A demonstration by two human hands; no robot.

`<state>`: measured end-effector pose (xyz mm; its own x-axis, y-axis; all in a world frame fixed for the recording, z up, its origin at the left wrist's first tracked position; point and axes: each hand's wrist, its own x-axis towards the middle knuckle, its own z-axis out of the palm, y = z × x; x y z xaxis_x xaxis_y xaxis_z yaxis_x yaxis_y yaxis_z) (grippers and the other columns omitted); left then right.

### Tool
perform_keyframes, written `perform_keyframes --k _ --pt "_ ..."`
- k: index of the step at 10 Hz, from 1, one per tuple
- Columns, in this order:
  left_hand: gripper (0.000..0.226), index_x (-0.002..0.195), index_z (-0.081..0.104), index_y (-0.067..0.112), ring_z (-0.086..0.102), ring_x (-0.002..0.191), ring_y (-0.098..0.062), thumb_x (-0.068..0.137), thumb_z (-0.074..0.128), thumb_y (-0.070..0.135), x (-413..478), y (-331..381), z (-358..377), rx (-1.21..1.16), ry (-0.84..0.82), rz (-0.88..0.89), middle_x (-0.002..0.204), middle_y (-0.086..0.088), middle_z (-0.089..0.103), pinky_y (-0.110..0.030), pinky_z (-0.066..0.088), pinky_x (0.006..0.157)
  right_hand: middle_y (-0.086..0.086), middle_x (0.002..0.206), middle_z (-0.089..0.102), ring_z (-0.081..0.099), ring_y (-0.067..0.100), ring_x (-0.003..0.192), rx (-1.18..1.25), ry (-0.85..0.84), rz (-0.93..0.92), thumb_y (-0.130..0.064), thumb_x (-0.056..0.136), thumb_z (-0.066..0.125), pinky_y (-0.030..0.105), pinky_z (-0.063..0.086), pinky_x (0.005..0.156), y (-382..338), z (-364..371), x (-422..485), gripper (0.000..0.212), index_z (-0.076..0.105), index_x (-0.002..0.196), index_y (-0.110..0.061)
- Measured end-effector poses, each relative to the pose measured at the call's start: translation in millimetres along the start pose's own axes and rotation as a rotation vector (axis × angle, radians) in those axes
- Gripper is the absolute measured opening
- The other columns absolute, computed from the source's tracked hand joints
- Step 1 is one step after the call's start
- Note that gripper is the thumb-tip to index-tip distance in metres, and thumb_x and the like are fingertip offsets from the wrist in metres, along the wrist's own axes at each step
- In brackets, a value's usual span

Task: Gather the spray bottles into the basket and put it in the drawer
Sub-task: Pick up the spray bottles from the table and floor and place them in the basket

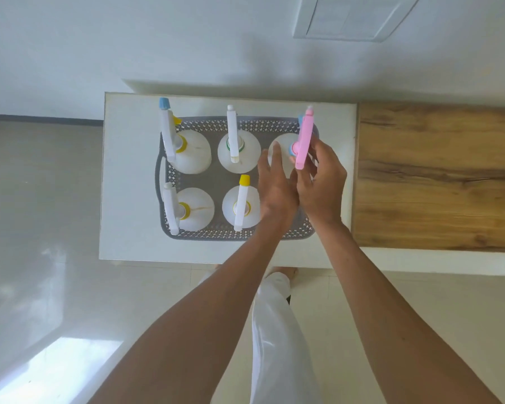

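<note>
A grey perforated basket (213, 233) stands on a white cabinet top (129, 176). Several white spray bottles stand upright in it: a blue-nozzled one (191, 153) at back left, a white-headed one (239, 153) at back middle, another (196, 209) at front left, a yellow-nozzled one (241, 208) at front middle. A pink-headed bottle (283, 141) is at the back right. My left hand (276, 188) touches its body with spread fingers. My right hand (322, 182) holds it by the neck under the pink trigger head. The basket's front right corner is hidden by my hands.
A wood-grain counter (438, 176) adjoins the cabinet top on the right. A white wall rises behind, with a white panel (353, 17) at upper right. Glossy tiled floor lies left and below. My white trouser leg (277, 330) stands in front of the cabinet.
</note>
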<state>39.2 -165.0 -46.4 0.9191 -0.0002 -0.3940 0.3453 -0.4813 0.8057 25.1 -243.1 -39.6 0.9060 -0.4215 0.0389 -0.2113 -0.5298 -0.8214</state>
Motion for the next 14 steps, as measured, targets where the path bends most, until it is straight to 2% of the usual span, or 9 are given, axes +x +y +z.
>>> perform_keyframes --k 1,2,4,5,7,8,10,12,14 --pt "0.078 0.135 0.048 0.017 0.063 0.117 -0.028 0.077 0.047 0.069 8 -6 4 0.019 0.0 -0.023 0.142 -0.02 0.048 -0.044 0.057 0.094 0.013 0.117 0.072 0.07 0.021 0.109 0.016 -0.024 -0.007 -0.007 0.1 0.063 0.04 0.06 0.097 7 4 2 0.025 0.066 0.123 0.002" --pt "0.07 0.143 0.043 0.016 0.045 0.138 -0.036 0.086 0.045 0.057 8 -3 11 0.024 -0.047 -0.046 0.152 -0.018 0.04 -0.047 0.039 0.113 0.012 0.121 0.071 0.07 0.022 0.113 0.012 -0.02 0.006 -0.008 0.1 0.064 0.038 0.059 0.101 14 10 5 0.027 0.065 0.125 0.001" --pt "0.065 0.157 0.023 0.011 0.022 0.152 -0.031 0.098 0.051 0.014 8 -3 8 0.112 -0.092 -0.063 0.165 -0.011 0.016 -0.036 0.023 0.121 0.011 0.128 0.07 0.067 0.024 0.119 0.0 -0.024 0.048 -0.007 0.099 0.066 0.042 0.058 0.103 15 12 10 0.033 0.062 0.131 -0.003" --pt "0.066 0.156 0.025 0.01 0.024 0.151 -0.031 0.097 0.053 0.01 6 -3 8 0.132 -0.071 -0.048 0.165 -0.011 0.019 -0.035 0.025 0.12 0.009 0.136 0.067 0.064 0.024 0.126 -0.002 -0.051 0.079 -0.012 0.097 0.07 0.044 0.055 0.107 12 6 10 0.04 0.06 0.136 -0.005" --pt "0.066 0.155 0.03 0.007 0.022 0.153 -0.025 0.098 0.06 0.02 -39 -1 -2 0.156 -0.057 0.077 0.163 -0.017 0.026 -0.008 0.014 0.109 0.005 0.143 0.063 0.06 0.017 0.133 0.026 0.051 0.267 -0.025 0.097 0.071 0.033 0.056 0.106 5 -35 -32 0.046 0.06 0.14 -0.009" --pt "0.066 0.157 0.027 0.017 0.018 0.152 -0.013 0.099 0.056 0.028 -87 -11 -12 0.217 -0.188 0.252 0.166 -0.004 0.021 -0.009 0.016 0.109 0.0 0.134 0.068 0.063 0.008 0.123 0.041 0.262 0.424 -0.024 0.101 0.066 0.017 0.056 0.096 16 -69 -105 0.036 0.064 0.135 -0.011" --pt "0.061 0.157 0.027 0.021 0.033 0.149 -0.024 0.102 0.05 0.034 -155 -59 -19 0.616 -0.646 0.664 0.167 -0.004 0.019 -0.038 0.054 0.094 0.006 0.131 0.068 0.063 0.011 0.12 0.023 0.491 0.828 -0.014 0.103 0.057 0.01 0.051 0.087 54 -101 -282 0.03 0.065 0.132 -0.007" --pt "0.06 0.159 0.021 0.024 0.022 0.153 -0.021 0.105 0.044 0.034 -236 -110 1 0.965 -1.011 0.879 0.168 -0.001 0.01 -0.039 0.049 0.107 0.019 0.134 0.063 0.059 0.034 0.128 -0.006 0.532 1.232 -0.012 0.102 0.053 0.035 0.046 0.1 76 -112 -488 0.033 0.062 0.132 -0.001" --pt "0.059 0.157 0.026 0.024 0.025 0.151 -0.021 0.103 0.047 0.034 -383 -180 66 1.065 -1.193 0.964 0.167 0.0 0.018 -0.04 0.052 0.101 0.026 0.137 0.06 0.058 0.042 0.129 0.058 0.602 1.502 0.005 0.099 0.052 0.048 0.042 0.114 110 -119 -658 0.035 0.059 0.133 0.006"
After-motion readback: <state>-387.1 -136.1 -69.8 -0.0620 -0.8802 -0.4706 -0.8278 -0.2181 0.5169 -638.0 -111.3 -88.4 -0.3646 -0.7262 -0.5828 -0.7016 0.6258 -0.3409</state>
